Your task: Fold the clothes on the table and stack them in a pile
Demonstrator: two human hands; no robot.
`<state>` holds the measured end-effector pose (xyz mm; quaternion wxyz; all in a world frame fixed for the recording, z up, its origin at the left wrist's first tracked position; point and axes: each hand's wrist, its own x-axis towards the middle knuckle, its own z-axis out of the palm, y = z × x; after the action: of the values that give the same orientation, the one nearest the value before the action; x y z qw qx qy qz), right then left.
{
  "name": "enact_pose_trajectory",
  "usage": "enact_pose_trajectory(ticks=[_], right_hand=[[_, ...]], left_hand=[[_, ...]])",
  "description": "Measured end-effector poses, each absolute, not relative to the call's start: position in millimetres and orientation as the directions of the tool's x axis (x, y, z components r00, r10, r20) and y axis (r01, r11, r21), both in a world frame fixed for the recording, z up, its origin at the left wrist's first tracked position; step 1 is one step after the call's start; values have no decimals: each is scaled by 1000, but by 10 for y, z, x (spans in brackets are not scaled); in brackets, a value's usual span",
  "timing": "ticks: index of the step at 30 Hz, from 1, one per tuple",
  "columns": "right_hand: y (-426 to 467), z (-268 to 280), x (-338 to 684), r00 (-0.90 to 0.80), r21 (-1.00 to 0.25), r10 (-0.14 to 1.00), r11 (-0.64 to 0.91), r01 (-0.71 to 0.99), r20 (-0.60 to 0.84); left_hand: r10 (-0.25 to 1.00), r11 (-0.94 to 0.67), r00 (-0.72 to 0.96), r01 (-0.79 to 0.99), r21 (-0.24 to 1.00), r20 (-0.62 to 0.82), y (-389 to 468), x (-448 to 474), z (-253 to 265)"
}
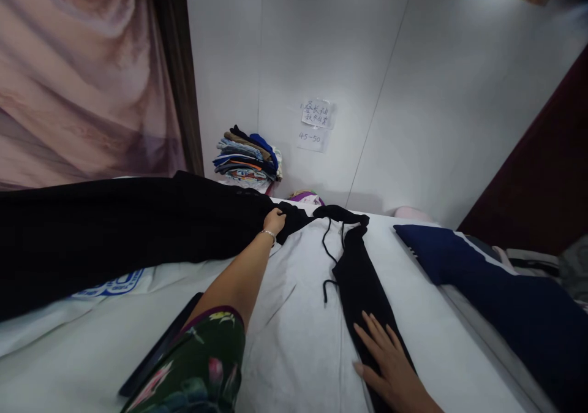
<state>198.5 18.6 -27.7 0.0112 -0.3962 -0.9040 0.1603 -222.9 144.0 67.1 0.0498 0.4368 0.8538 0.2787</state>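
A black-and-white drawstring top point(294, 303) is lying lengthwise across the white desk point(432, 333), its pale body spreading out in front of the person and its far end pointing toward the wall point(340, 45). The left hand point(275, 220), wearing a bracelet point(269, 235) at the wrist, is closing around black cloth point(294, 218) at the top's far left edge; whether this cloth is belonging to the top or to the large black garment point(124, 223) adjoining it, one cannot tell. The right hand point(388, 361) is lying palm down with its fingers extended and slightly parted, resting on the black strip point(361, 272) along the top's right side and grasping nothing. Two black drawstrings point(327, 247) are trailing over the pale body near its far end. To the left, a white cloth with blue print point(124, 283) is showing beneath the black garment, while a dark flat object point(158, 348) is lying partly behind the left forearm. To the right, a navy garment point(496, 293) is lying apart from the top. Beyond, a stack of folded clothes point(248, 159) is standing near the wall, where handwritten paper notes point(312, 138) are hanging.
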Motion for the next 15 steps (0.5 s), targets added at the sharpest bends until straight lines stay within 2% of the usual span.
enact_pose_trajectory(ticks=[3, 5, 8, 10, 12, 15], right_hand=[[192, -306, 2007, -696, -300, 714, 649, 699, -77], [195, -316, 2013, -698, -298, 713, 655, 695, -60], [195, -308, 2007, -701, -301, 712, 659, 689, -47], [190, -281, 2004, -701, -324, 711, 653, 685, -49], [195, -231, 2015, -699, -372, 712, 631, 681, -72], [265, -107, 2053, -694, -507, 708, 554, 661, -132]], left_hand=[[849, 275, -445, 832, 482, 285, 1436, -1955, 699], [913, 79, -237, 901, 426, 332, 1370, -1663, 630], [954, -218, 120, 908, 358, 275, 1155, -1206, 396], [932, -346, 279, 875, 339, 232, 968, -1019, 247], [905, -418, 357, 849, 322, 233, 792, -991, 176], [898, -414, 333, 861, 297, 286, 556, -1197, 219]])
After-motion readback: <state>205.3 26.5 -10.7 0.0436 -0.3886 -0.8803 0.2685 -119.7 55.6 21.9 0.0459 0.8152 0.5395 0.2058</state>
